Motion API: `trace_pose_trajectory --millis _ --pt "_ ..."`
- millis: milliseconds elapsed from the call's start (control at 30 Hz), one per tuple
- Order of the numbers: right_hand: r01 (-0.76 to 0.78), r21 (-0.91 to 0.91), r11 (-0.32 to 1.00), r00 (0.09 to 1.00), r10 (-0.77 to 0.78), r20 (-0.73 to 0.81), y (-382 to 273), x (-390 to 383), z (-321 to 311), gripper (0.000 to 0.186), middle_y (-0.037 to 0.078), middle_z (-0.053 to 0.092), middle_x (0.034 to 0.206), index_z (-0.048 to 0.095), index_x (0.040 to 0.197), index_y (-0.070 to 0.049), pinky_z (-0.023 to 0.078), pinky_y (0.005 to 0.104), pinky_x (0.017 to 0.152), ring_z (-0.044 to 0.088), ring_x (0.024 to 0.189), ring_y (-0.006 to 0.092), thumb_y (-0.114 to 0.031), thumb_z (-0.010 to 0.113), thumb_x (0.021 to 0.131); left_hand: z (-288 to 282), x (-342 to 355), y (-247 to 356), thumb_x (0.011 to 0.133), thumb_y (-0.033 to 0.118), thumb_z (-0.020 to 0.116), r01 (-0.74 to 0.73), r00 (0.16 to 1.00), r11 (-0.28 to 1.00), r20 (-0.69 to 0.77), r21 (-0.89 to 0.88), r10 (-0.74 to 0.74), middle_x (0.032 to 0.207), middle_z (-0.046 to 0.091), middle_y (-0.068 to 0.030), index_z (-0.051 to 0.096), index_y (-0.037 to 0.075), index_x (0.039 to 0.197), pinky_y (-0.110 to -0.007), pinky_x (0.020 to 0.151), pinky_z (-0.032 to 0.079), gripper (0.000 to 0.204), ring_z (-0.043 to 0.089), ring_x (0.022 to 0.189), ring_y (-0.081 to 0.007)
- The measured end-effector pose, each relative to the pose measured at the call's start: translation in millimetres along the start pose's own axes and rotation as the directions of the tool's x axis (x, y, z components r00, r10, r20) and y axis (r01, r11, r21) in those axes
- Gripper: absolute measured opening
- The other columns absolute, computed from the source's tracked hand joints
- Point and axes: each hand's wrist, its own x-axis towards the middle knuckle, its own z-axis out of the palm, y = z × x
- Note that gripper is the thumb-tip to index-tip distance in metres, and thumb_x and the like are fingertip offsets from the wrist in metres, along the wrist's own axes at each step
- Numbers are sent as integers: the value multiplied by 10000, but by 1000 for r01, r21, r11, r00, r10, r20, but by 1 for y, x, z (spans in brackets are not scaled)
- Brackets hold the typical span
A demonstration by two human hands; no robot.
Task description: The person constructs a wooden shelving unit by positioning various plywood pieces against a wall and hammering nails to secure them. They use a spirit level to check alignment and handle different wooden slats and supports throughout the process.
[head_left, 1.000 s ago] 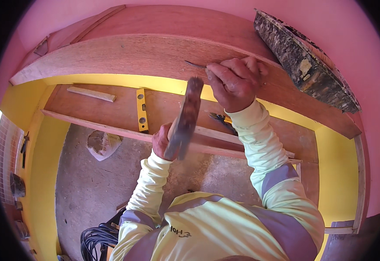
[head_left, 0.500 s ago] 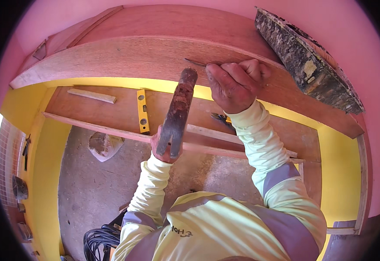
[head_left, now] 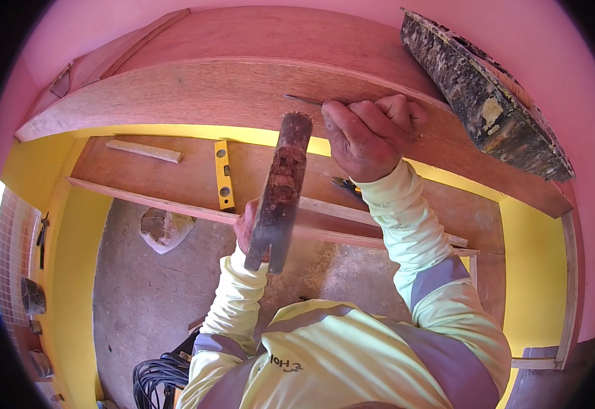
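My left hand [head_left: 246,225] is closed round a claw hammer, mostly hidden behind the worn, rust-marked hammer head [head_left: 284,184]. The hammer's round face points at the upper wooden board [head_left: 195,92], and its claw is turned back toward me. My right hand [head_left: 372,136] rests at that board's front face, fingers curled on a thin, dark, pointed metal piece [head_left: 303,100]. The piece's free end sticks out leftward along the board, just past the hammer face; I cannot tell whether it is a nail or a punch.
On the lower shelf lie a yellow spirit level [head_left: 224,176], a wood strip [head_left: 144,150] and dark-and-yellow pliers [head_left: 347,185]. A plaster-crusted tray [head_left: 485,95] leans on the upper shelf at right. A torn bag [head_left: 166,228] and coiled black cable [head_left: 157,378] lie on the floor.
The hammer head has swung, its claw dropping lower and toward me, and its face has shifted slightly right. The metal piece has tilted a little; my right hand stays nearly in place.
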Motion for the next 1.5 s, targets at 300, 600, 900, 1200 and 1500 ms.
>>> trace_pose_trajectory --millis 300,600,900,1200,1500 --pt "-17 -2 1000 999 17 42 -1 0 -2 173 -128 490 647 671 786 -208 244 342 771 426 628 110 -157 708 625 -10 8 29 727 124 676 -103 993 995 -52 -4 103 742 608 -137 526 44 1078 -385 567 500 390 616 634 -368" --pt "-62 54 997 997 59 55 -1 1 -5 186 -130 507 642 675 770 -211 250 332 760 435 630 110 -148 726 603 -16 13 42 734 95 671 3 999 995 40 98 -7 717 600 -173 533 63 1029 -427 579 496 327 609 689 -403" --pt "-97 62 993 993 93 70 -5 8 -5 160 -117 511 618 672 726 -201 242 342 729 437 629 127 -145 729 587 -3 23 -1 696 286 748 -153 988 981 52 119 148 699 607 -144 546 32 966 -419 595 492 423 612 633 -367" --pt "-88 91 992 995 83 57 -5 8 -7 143 -101 508 607 681 727 -189 242 347 739 436 643 137 -144 736 603 -2 34 7 743 87 662 -51 993 986 111 159 33 899 623 -146 599 52 967 -376 605 512 236 635 687 -310" --pt "-105 60 993 989 98 108 -5 13 -9 76 -74 541 600 689 721 -191 271 338 737 447 649 155 -142 718 670 -3 35 14 752 121 701 79 997 994 15 81 -81 837 640 -145 602 30 953 -392 629 506 242 641 722 -323"
